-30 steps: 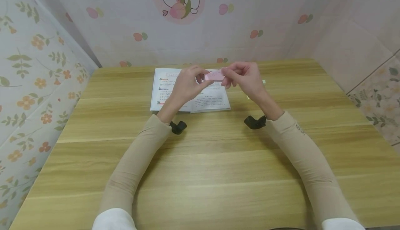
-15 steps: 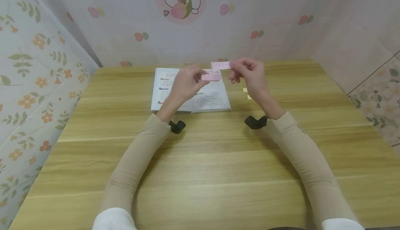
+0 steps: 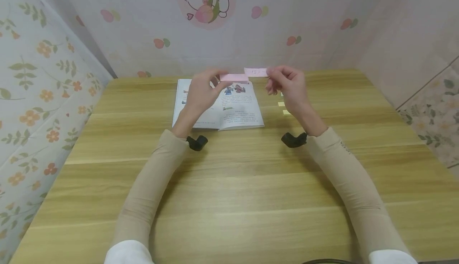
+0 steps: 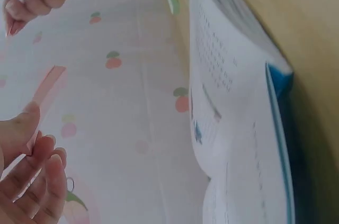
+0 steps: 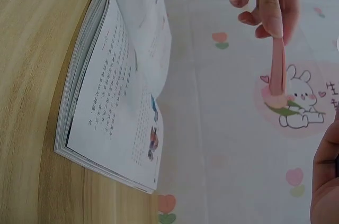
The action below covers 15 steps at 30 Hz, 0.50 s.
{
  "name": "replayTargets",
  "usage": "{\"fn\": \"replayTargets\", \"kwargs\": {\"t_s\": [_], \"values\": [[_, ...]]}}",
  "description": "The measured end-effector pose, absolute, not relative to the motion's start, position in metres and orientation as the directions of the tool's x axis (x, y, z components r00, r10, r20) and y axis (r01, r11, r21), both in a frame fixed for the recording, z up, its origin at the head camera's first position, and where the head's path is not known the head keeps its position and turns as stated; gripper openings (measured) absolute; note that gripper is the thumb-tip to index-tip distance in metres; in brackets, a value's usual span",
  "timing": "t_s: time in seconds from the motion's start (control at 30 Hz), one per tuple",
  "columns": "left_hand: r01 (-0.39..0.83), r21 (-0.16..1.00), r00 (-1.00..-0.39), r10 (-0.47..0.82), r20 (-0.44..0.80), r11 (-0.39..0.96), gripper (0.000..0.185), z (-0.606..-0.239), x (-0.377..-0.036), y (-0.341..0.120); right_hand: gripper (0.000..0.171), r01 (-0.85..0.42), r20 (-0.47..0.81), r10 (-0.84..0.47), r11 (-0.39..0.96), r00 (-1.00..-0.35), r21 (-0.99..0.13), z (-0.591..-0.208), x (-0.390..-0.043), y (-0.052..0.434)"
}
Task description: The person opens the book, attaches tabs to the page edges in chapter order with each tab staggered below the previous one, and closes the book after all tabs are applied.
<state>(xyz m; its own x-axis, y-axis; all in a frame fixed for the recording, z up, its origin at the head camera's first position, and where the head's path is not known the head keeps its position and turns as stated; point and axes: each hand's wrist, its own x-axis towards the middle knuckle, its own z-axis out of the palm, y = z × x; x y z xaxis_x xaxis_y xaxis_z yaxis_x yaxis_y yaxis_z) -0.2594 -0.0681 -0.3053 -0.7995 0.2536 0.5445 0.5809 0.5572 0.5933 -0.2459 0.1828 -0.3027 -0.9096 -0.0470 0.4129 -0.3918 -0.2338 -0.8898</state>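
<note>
Pink strip: a thin pink slip of paper [image 3: 256, 72], long and narrow, with faint writing; the right hand [image 3: 288, 87] pinches its right end between thumb and fingertips, in the air above the far edge of the table [image 3: 229, 184].
Pink pad: a second pink piece [image 3: 234, 77], flat and a little thicker looking, is pinched at its left end by the left hand [image 3: 201, 94]; it floats over the top of the open book [image 3: 218, 104].
Relation: the two pink pieces are near each other, end to end, but I cannot tell if they touch.
Risk for the strip: it is light and soft, held by one end only, so I think it can bend, curl or slip from the fingers; if one side is sticky, which I cannot see, it may cling to a finger.
Risk for the pad: the grip is only at one edge, so it could tilt or drop on the page.
Book: white matte pages with print and small colour pictures; the pages arch up a little.
Table: smooth wood-grain surface, pale yellow; small yellow bits [image 3: 283, 107] lie right of the book.
Walls: pale, printed with flowers and fruit.
</note>
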Motion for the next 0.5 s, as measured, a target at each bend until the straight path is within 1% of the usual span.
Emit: {"fn": "replayTargets", "kwargs": {"t_s": [0.2,0.37,0.5], "values": [[0.574,0.601,-0.795,0.201,0.573,0.556,0.034,-0.301,-0.265,-0.082,0.016,-0.398,0.416,-0.042,-0.222,-0.908,-0.890,-0.304,-0.247,0.184],[0.524,0.610,-0.820,0.160,0.549,0.594,0.032,-0.300,-0.271,-0.095,0.017,-0.399,0.415,-0.045,-0.197,-0.909,-0.895,-0.304,-0.248,0.184],[0.483,0.638,-0.844,0.123,0.522,0.600,0.029,-0.302,-0.277,-0.105,0.017,-0.392,0.408,-0.054,-0.193,-0.911,-0.900,-0.304,-0.247,0.183]]}}
